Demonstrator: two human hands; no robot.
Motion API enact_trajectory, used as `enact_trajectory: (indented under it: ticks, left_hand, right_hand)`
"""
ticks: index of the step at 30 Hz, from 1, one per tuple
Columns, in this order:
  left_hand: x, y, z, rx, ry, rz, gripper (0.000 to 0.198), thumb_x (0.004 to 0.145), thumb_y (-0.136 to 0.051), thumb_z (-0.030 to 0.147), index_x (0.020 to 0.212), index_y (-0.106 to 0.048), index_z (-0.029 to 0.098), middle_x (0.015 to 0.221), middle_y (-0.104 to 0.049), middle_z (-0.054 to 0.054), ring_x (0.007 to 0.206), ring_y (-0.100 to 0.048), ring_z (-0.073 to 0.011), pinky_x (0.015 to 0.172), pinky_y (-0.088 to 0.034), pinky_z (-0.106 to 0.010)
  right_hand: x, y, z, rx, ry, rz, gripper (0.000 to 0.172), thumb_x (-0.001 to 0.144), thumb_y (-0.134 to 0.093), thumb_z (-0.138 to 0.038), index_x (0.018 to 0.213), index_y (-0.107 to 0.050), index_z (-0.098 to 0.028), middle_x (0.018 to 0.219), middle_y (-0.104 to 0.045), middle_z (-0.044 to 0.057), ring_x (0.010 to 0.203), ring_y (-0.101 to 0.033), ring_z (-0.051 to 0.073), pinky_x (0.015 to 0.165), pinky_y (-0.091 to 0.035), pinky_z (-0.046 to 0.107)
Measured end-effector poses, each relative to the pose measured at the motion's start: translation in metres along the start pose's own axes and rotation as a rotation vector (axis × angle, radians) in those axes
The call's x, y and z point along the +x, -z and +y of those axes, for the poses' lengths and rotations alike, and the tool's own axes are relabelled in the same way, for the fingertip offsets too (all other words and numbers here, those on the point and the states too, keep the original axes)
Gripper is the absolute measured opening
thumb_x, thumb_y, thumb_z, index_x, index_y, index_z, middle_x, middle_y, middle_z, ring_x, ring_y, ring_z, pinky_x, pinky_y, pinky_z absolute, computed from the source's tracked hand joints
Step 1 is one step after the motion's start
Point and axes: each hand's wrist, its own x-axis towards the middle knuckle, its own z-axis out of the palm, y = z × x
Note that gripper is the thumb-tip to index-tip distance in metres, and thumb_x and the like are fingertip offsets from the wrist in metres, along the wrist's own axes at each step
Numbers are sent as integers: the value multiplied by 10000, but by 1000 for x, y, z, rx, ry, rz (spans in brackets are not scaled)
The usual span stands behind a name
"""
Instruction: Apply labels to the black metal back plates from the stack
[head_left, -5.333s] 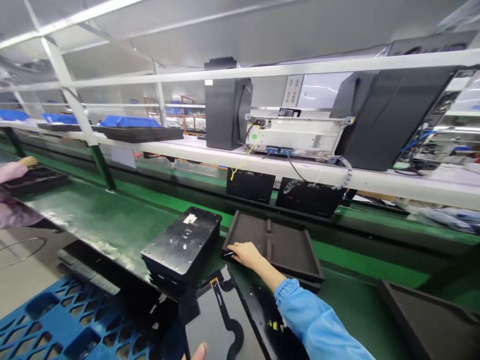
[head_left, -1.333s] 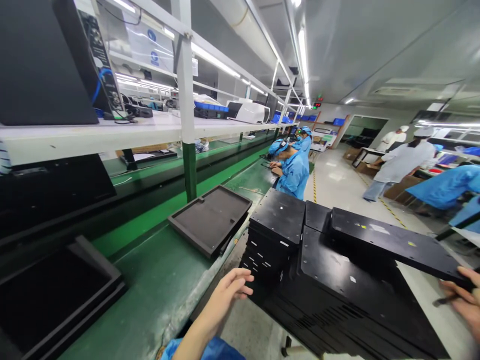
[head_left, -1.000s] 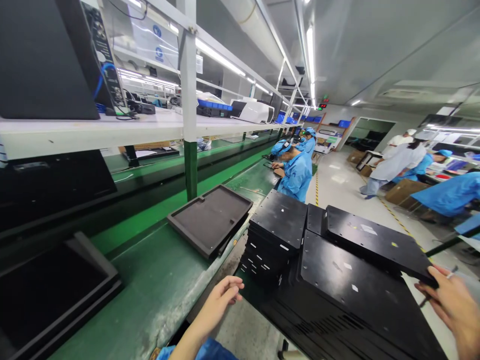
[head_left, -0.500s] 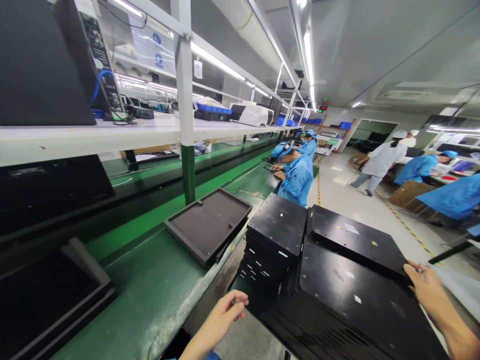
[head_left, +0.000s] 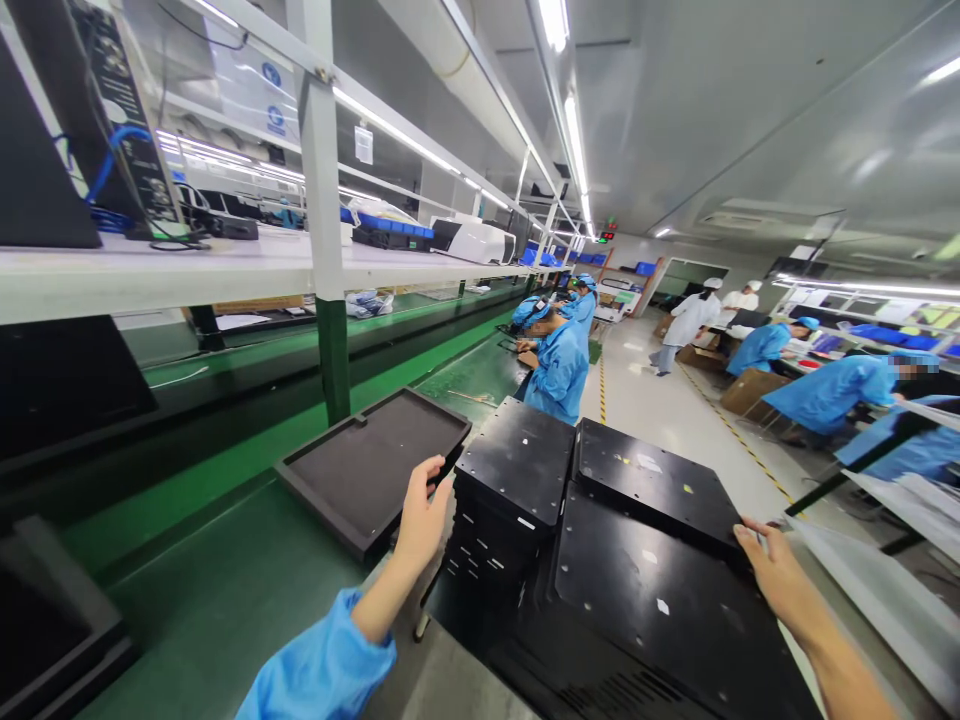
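Observation:
Stacks of flat black panels stand in front of me. My right hand [head_left: 776, 570] has its fingers closed at the right corner of the top black panel [head_left: 652, 480] of the rear right stack; its fingertips are partly hidden. My left hand [head_left: 424, 510] is raised just left of the left stack [head_left: 517, 460], its fingers loosely bent and apart with nothing in them. Nearer to me lies a larger panel [head_left: 667, 580] with white stickers and screws. Behind my left hand a dark foam-like tray [head_left: 375, 460] with a raised rim rests on the green bench.
The green bench [head_left: 217, 560] runs along my left under a white shelf [head_left: 255, 262] on an upright post [head_left: 322, 200]. Another dark tray [head_left: 60, 630] sits at lower left. A co-worker in blue [head_left: 559, 365] works farther along the bench. Sheets [head_left: 885, 600] lie at right.
My left hand has risen and moved forward to beside the left stack. My right hand stays at the panel's corner. The whole view has shifted, with the room appearing farther left.

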Motion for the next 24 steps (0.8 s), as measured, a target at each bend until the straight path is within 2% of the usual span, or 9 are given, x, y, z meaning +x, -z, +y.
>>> enact_trajectory:
  ticks: [3, 6, 8, 13, 17, 24]
  left_hand:
    - [36, -32, -7, 98, -22, -19, 565, 999, -651, 430, 1502, -593, 178, 1640, -556, -162, 1539, -495, -305, 1296, -367, -448]
    - [54, -57, -17, 123, 55, -41, 467, 1029, -617, 388, 1409, -685, 126, 1512, -673, -188, 1444, -603, -323, 1267, -420, -456]
    - [57, -65, -23, 134, 63, -30, 412, 1036, -588, 342, 1342, -737, 109, 1435, -727, -185, 1387, -647, -323, 1251, -439, -459]
    - [54, -64, -28, 172, 45, -53, 434, 1028, -616, 349, 1369, -752, 118, 1448, -727, -157, 1390, -651, -315, 1258, -437, -446]
    - [53, -63, -24, 191, 26, -79, 428, 1031, -610, 341, 1371, -759, 128, 1440, -734, -145, 1379, -667, -301, 1258, -442, -423]
    - [53, -61, -24, 184, 7, -117, 429, 1029, -614, 343, 1396, -750, 168, 1466, -720, -116, 1426, -635, -306, 1272, -428, -438]
  right_hand:
    - [-3, 0, -2, 27, -10, -45, 580, 942, -538, -685, 1340, -552, -264, 1542, -581, 215, 1490, -536, 378, 1262, -334, 423]
    - [-5, 0, -2, 50, 13, -45, 521, 965, -534, -652, 1318, -552, -270, 1570, -570, 201, 1520, -510, 353, 1277, -311, 396]
    - [-4, 0, 0, 52, 11, -46, 509, 975, -529, -637, 1327, -553, -269, 1570, -577, 192, 1519, -514, 345, 1278, -313, 386]
    - [-3, 0, 6, 31, -12, -64, 536, 987, -522, -640, 1380, -554, -276, 1590, -575, 175, 1507, -525, 341, 1271, -321, 398]
    - [-6, 1, 0, 46, -20, -46, 491, 956, -570, -595, 1342, -586, -291, 1558, -609, 160, 1485, -550, 348, 1255, -345, 403]
    - [-7, 1, -5, 46, -14, -49, 478, 981, -530, -614, 1328, -559, -286, 1595, -565, 166, 1532, -497, 312, 1275, -305, 365]
